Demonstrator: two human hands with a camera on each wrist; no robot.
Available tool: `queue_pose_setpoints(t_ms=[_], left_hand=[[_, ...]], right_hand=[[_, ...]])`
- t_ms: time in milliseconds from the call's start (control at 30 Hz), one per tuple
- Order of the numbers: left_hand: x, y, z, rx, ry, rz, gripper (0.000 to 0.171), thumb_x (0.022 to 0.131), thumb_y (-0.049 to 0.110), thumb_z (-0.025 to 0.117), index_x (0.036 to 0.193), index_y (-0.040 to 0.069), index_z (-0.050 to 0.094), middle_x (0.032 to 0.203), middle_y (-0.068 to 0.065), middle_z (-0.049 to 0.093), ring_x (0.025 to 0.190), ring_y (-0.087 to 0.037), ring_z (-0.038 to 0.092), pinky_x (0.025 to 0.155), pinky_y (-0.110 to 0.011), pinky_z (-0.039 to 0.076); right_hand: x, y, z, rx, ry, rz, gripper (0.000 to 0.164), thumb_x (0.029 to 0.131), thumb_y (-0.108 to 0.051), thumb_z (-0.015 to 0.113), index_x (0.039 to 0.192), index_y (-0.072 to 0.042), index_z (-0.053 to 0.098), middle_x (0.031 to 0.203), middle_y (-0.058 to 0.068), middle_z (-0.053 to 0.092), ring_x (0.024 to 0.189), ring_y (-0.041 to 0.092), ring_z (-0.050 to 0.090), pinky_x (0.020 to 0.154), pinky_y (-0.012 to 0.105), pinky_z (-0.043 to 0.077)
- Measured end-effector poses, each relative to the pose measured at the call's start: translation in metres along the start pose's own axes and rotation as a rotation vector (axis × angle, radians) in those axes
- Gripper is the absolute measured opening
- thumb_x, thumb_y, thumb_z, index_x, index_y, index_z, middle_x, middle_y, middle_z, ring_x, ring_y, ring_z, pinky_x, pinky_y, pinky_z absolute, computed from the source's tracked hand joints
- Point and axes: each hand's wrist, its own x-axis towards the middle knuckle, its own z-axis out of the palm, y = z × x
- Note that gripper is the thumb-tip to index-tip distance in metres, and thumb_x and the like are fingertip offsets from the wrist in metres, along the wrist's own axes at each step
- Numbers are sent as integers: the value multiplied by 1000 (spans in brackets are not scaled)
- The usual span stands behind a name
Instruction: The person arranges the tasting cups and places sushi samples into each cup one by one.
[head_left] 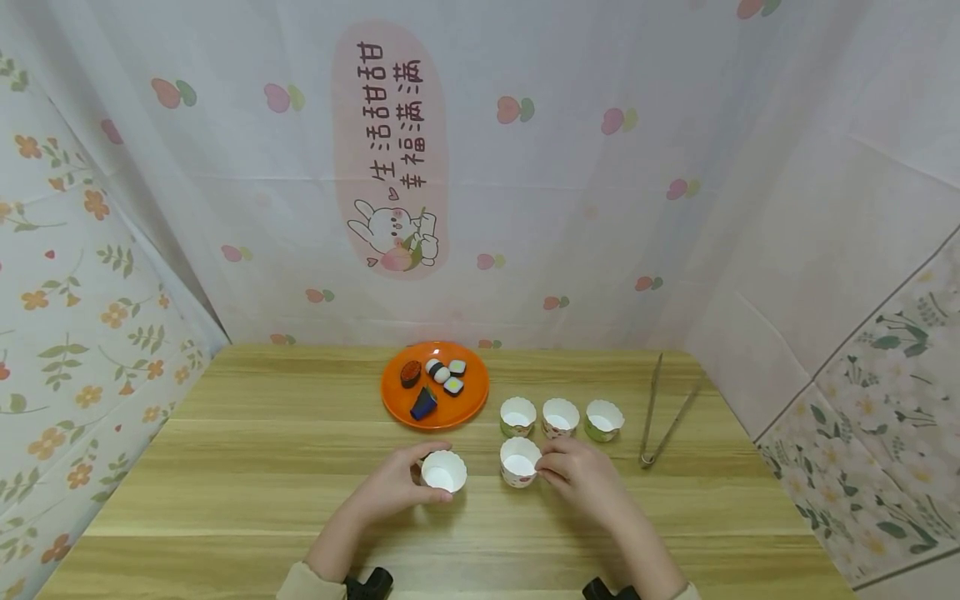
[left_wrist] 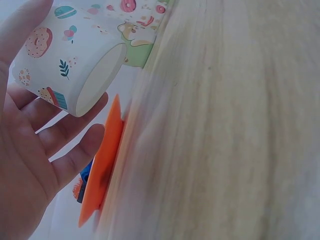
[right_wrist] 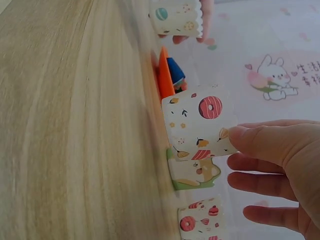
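My left hand [head_left: 397, 485] grips a white paper baking cup [head_left: 444, 472] by its side, thumb in front and fingers behind. In the left wrist view this cup [left_wrist: 65, 60], printed with doughnuts and cupcakes, is tilted with its base clear of the wood. To the right of it, my right hand [head_left: 583, 477] pinches the rim of another paper baking cup [head_left: 519, 463] between thumb and forefinger. A pink doughnut print shows on that cup [right_wrist: 200, 122] in the right wrist view, where the other fingers stretch out beside it.
Three more baking cups, a green one [head_left: 517, 417], a patterned one [head_left: 560, 419] and a green one [head_left: 604, 422], form a row behind. An orange plate [head_left: 468, 406] bears several sushi pieces [head_left: 437, 371]. Spread metal tongs [head_left: 651, 410] lie at right. A curtain [head_left: 570, 225] borders the table's back.
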Motion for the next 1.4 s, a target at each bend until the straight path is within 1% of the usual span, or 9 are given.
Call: queue_pose_setpoints(t_ms=[133, 333, 400, 533, 633, 800, 933, 1133, 1400], left_hand=[[0, 0, 0, -2, 1, 1, 67, 74, 25, 84, 131, 4, 56, 121, -1, 61, 82, -20, 55, 71, -27, 48], [0, 0, 1, 7, -1, 17, 66, 75, 24, 84, 131, 3, 56, 121, -1, 61, 85, -21, 56, 72, -27, 49], [0, 1, 1, 11, -2, 24, 66, 75, 24, 84, 131, 3, 56, 121, -2, 61, 85, -22, 56, 72, -27, 49], [0, 3, 1, 14, -3, 18, 65, 75, 24, 84, 131, 3, 56, 122, -2, 61, 85, -21, 56, 72, -27, 49], [0, 3, 1, 14, -5, 12, 65, 75, 24, 83, 131, 3, 56, 123, -1, 60, 86, -20, 56, 73, -27, 49], [0, 2, 2, 4, -11, 11, 66, 75, 24, 83, 131, 3, 56, 121, 0, 60, 86, -20, 55, 73, -28, 49], [0, 1, 2, -3, -12, 7, 66, 75, 25, 83, 131, 3, 56, 120, 0, 60, 86, -21, 55, 73, -28, 48], [0, 1, 2, -1, -9, 8, 66, 75, 25, 83, 131, 3, 56, 122, 0, 60, 86, -21, 55, 72, -28, 48], [0, 3, 1, -10, -11, 10, 67, 75, 25, 83, 131, 3, 55, 120, 0, 60, 84, -20, 55, 72, -28, 49]], right_hand=[[-2, 2, 2, -4, -13, 9, 18, 67, -3, 85, 78, -12, 73, 87, -2, 66, 78, 14, 63, 69, 29, 54], [-3, 4, 3, -15, -39, 18, 17, 68, -3, 84, 78, -12, 74, 87, -1, 66, 81, 15, 64, 75, 33, 55], [-3, 5, 4, -18, -47, 20, 17, 69, -3, 83, 79, -12, 74, 87, -2, 66, 79, 15, 63, 73, 32, 55], [-5, 6, 7, -10, -65, 28, 16, 69, -4, 83, 79, -12, 74, 86, -3, 65, 76, 13, 62, 67, 30, 54], [-6, 7, 9, -4, -72, 36, 16, 69, -5, 83, 79, -13, 74, 86, -3, 65, 75, 13, 61, 66, 29, 54], [-6, 7, 10, 5, -69, 35, 17, 69, -5, 84, 80, -13, 74, 86, -3, 65, 75, 13, 62, 66, 30, 54], [-5, 6, 9, 8, -82, 51, 16, 70, -6, 83, 82, -13, 74, 87, -2, 66, 76, 13, 62, 67, 30, 54], [-5, 5, 7, -10, -100, 72, 16, 72, -7, 82, 85, -13, 75, 90, -2, 67, 79, 13, 63, 67, 30, 54], [-4, 4, 4, -25, -84, 61, 16, 73, -8, 81, 86, -13, 74, 92, -1, 68, 82, 15, 65, 69, 32, 55]])
